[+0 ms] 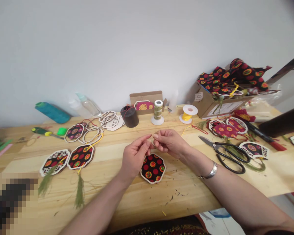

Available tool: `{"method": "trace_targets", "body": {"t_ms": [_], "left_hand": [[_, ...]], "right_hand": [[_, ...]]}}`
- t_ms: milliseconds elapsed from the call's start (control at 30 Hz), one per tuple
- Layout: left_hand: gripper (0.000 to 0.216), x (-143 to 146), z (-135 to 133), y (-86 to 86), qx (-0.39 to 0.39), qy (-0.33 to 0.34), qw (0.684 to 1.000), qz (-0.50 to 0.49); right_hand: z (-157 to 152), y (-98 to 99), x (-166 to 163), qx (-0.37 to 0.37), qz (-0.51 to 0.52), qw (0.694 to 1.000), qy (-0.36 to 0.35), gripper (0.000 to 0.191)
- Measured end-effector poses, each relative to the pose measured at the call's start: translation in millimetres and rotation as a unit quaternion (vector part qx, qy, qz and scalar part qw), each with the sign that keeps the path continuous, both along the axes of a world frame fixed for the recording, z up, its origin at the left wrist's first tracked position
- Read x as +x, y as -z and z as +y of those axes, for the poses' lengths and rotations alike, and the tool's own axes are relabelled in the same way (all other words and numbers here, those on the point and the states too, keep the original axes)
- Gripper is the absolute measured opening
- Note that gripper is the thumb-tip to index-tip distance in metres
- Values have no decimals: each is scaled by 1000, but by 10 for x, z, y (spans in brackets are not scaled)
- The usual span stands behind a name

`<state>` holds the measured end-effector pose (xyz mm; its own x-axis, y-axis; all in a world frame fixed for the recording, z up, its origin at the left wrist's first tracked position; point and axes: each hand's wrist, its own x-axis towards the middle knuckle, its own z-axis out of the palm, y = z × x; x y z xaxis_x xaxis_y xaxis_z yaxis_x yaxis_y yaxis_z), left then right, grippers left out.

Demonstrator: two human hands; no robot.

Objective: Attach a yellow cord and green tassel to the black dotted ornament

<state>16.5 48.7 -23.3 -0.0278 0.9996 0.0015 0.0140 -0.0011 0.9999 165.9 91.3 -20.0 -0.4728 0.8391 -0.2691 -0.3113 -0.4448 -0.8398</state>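
On a wooden worktable [132, 205], a teal thread cone [52, 113] lies far left of and beyond a dotted fabric medallion [153, 169], the landmark here. Two tasselled ornaments [78, 157] lie side by side to the medallion's left. A black spool [129, 116] stands beyond it, slightly left. The person's left hand [134, 156] is bent over the medallion's upper left edge, fingertips drawn in; the right hand [170, 142], a silver bracelet [212, 171] at its wrist, meets it just beyond the medallion. Whether either pinches anything cannot be told. A yellow cord spool [188, 114] stands beyond and right of the medallion; black-handled scissors [224, 152] lie to its right, and a cardboard box [212, 107] sits farther beyond.
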Motion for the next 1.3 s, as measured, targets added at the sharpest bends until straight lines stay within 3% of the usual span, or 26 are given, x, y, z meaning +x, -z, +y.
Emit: {"method": "trace_targets", "body": {"t_ms": [567, 1000, 1300], "left_hand": [[31, 4, -15, 36, 41, -4, 996, 78], [32, 15, -10, 40, 37, -1, 996, 76], [32, 0, 16, 47, 29, 3, 996, 78]], "right_hand": [[-24, 6, -45, 5, -6, 1000, -6, 27], [-30, 9, -46, 1, -12, 1000, -9, 29], [-17, -104, 46, 80, -106, 991, 30, 17]]}}
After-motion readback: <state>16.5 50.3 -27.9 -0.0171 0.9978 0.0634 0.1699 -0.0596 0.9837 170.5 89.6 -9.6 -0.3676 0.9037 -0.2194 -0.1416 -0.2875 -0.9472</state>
